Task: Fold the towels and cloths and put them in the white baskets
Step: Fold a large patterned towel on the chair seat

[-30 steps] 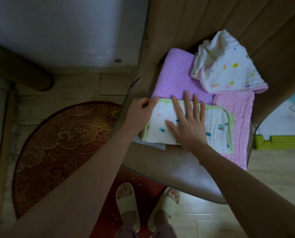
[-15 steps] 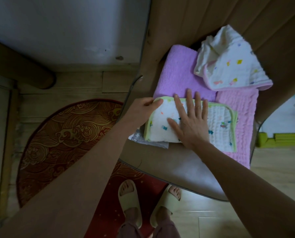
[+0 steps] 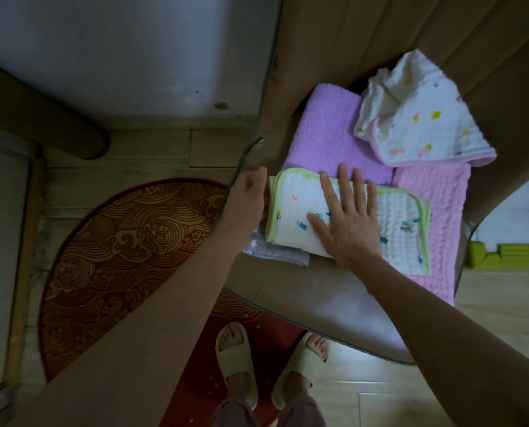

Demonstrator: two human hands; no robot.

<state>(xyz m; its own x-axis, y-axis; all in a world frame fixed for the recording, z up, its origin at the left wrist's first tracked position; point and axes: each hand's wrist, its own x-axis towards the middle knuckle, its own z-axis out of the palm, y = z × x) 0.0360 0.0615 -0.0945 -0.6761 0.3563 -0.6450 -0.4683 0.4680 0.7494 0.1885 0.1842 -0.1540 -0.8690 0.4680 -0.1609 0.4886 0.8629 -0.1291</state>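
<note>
Cloth of white quilted cotton with green trim and small coloured prints (image 3: 349, 217) lies folded on the brown padded chair seat (image 3: 334, 306). On top of this cloth the right hand (image 3: 348, 218) presses flat, fingers straight. At its left edge sits the left hand (image 3: 248, 198), fingers curled at the fold; whether they pinch it I cannot tell. Behind the cloth lies a lilac terry towel (image 3: 328, 134), beneath it a pink waffle towel (image 3: 435, 211).
</note>
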